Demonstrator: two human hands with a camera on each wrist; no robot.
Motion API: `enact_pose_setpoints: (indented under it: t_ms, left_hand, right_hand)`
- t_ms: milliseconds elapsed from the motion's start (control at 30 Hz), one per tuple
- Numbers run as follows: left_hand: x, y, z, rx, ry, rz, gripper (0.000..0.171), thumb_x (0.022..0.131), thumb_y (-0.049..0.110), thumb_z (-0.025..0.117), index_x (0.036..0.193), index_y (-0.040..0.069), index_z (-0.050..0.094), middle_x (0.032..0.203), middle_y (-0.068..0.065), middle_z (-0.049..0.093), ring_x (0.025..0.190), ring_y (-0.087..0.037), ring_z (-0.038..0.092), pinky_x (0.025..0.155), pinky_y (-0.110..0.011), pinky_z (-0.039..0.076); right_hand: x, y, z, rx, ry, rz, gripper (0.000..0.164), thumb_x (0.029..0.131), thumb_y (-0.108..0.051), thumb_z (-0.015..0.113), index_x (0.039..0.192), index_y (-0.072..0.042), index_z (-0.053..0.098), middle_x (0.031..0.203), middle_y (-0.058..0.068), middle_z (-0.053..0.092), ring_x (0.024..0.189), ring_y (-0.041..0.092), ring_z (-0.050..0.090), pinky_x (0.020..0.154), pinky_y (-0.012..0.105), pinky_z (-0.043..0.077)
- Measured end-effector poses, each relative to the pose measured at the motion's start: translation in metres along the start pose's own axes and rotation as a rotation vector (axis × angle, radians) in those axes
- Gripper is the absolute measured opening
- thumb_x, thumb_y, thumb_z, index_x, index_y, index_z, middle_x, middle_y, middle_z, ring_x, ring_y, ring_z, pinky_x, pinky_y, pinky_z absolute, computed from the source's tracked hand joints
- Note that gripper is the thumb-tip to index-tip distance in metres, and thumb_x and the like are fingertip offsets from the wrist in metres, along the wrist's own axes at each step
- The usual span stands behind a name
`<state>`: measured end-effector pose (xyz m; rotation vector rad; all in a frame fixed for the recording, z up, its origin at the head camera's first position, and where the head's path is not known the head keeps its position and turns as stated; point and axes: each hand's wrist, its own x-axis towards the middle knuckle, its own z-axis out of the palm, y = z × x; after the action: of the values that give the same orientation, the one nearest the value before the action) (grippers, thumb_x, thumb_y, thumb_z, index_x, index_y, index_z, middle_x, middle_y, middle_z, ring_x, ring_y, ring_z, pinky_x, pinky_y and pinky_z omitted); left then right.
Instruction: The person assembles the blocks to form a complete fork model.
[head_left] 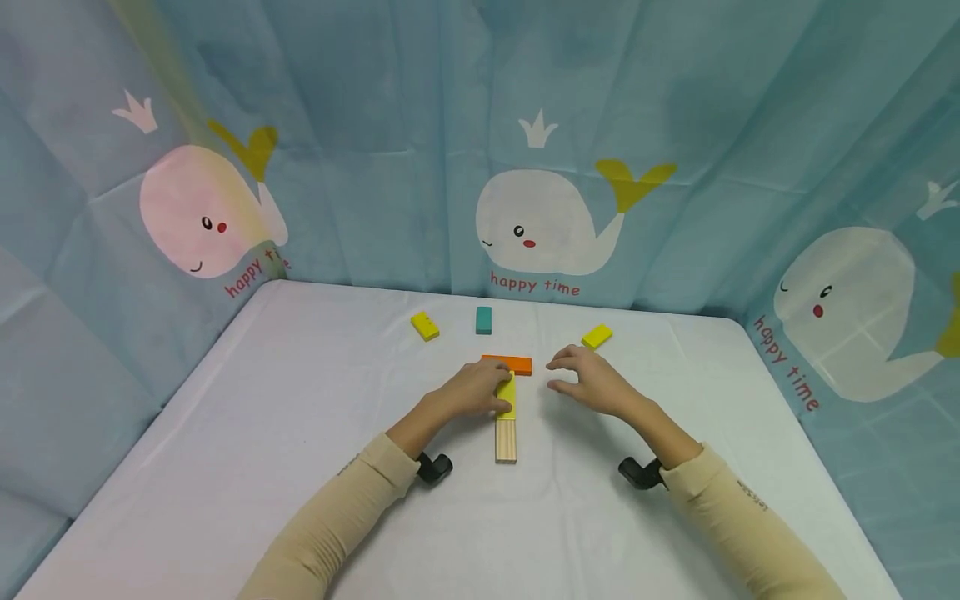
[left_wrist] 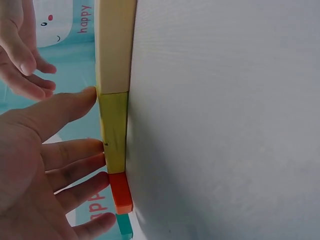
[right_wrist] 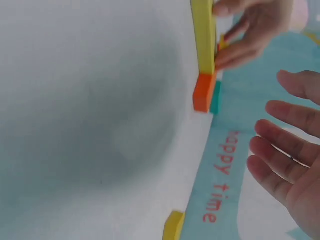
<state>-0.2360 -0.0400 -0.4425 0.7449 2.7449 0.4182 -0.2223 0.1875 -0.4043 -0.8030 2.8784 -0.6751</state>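
In the head view, a natural wood block [head_left: 506,442], a yellow block [head_left: 507,398] and an orange block [head_left: 519,365] form a T shape, with the orange one crosswise at the far end. My left hand [head_left: 474,388] is at the yellow block, its thumb near the joint with the wood block. The left wrist view has its fairly straight fingertips [left_wrist: 95,146] right at the yellow block's upper edge. To the right of the row, my right hand [head_left: 592,382] hovers with nothing in it, fingers apart and slightly bent.
Farther back on the white-covered table [head_left: 300,375] lie a yellow block [head_left: 425,326] at left, a teal block [head_left: 483,320] in the middle and another yellow block [head_left: 597,337] just beyond the right hand. A blue whale-print curtain [head_left: 375,167] surrounds the table's back and sides.
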Motion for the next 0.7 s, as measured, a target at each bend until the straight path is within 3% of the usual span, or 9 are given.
enact_pose_setpoints:
  t_ms: [700]
  left_hand:
    - [-0.006, -0.002, 0.0, 0.02, -0.067, 0.042, 0.084, 0.08, 0.053, 0.075, 0.145, 0.008, 0.046, 0.151, -0.009, 0.043, 0.138, -0.026, 0.041, 0.118, -0.049, 0.029]
  right_hand:
    - [0.026, 0.055, -0.013, -0.019, 0.066, 0.126, 0.034, 0.092, -0.018, 0.066, 0.118, 0.003, 0.067, 0.121, 0.021, 0.062, 0.115, 0.038, 0.056, 0.099, 0.054, 0.046]
